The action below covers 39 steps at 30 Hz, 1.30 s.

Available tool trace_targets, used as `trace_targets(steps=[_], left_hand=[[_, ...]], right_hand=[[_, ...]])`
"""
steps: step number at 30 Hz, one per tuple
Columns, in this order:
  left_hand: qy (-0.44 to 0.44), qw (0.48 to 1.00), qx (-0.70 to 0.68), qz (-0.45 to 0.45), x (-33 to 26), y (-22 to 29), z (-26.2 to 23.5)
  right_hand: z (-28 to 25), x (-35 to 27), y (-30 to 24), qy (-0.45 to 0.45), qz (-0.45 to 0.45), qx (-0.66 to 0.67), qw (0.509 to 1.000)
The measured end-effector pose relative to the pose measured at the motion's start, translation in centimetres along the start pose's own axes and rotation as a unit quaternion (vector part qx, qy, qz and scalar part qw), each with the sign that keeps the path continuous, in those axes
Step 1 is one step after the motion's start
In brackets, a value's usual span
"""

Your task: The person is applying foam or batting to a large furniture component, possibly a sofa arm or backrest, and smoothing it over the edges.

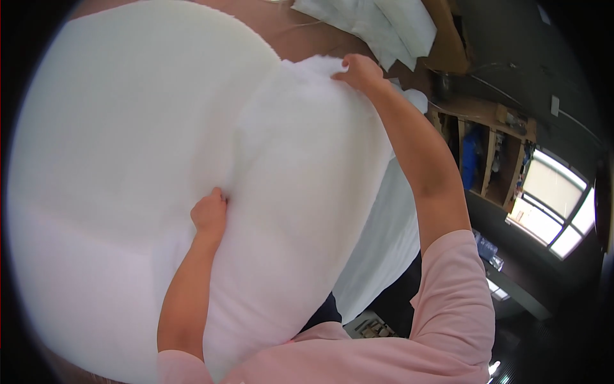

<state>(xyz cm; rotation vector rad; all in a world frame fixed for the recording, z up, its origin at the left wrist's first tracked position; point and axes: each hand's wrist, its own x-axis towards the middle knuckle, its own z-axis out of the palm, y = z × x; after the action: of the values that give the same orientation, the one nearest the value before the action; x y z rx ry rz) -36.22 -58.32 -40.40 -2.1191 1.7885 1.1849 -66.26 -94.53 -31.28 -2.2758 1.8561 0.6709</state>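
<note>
One white batting layer: right hand, fingers clamped on its edge; left hand, grip I can't tell; uneven pulling could tear it.

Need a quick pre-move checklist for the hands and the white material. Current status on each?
1. Both hands in view: ok, left hand and right hand.
2. Right-hand hold: ok, pinching the upper edge of the white sheet.
3. Left-hand hold: cannot tell, hand curled, contact hidden.
4. White sheet flat: not ok, soft folds show between the hands.
5. Loose white fabric clear of right hand: cannot tell, it lies close by.
</note>
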Motion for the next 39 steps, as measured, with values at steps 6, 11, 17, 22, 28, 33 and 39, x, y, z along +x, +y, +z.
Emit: trace_targets(steps=[6,11,17,22,28,33,39], left_hand=[[0.142,0.919,-0.309,0.199,-0.3,7.4,-6.2],[-0.008,0.898,-0.433,0.071,1.8,6.0,-1.2],[-0.137,0.893,-0.426,0.053,0.4,6.0,-5.4],[-0.075,0.994,-0.083,0.003,-9.0,-2.8,-6.3],[-0.216,0.967,-0.018,-0.137,-9.6,-8.6,-5.9],[0.045,0.996,-0.045,-0.059,-7.7,-8.7,-5.0],[-0.001,0.998,0.049,-0.028,-7.5,-12.2,1.3]], right_hand=[[-10.2,-4.7,6.6,0.009,0.175,0.271,0.946],[-4.3,-10.7,6.5,-0.11,0.045,0.315,0.942],[1.5,-14.8,7.1,0.141,0.056,0.236,0.96],[-5.6,-17.6,-2.7,0.23,-0.109,0.248,0.935],[1.5,-22.3,-23.0,-0.191,-0.379,0.133,0.895],[8.6,-23.4,-28.1,-0.322,-0.359,0.033,0.875],[9.7,-24.9,-30.3,-0.293,-0.381,-0.026,0.877]])
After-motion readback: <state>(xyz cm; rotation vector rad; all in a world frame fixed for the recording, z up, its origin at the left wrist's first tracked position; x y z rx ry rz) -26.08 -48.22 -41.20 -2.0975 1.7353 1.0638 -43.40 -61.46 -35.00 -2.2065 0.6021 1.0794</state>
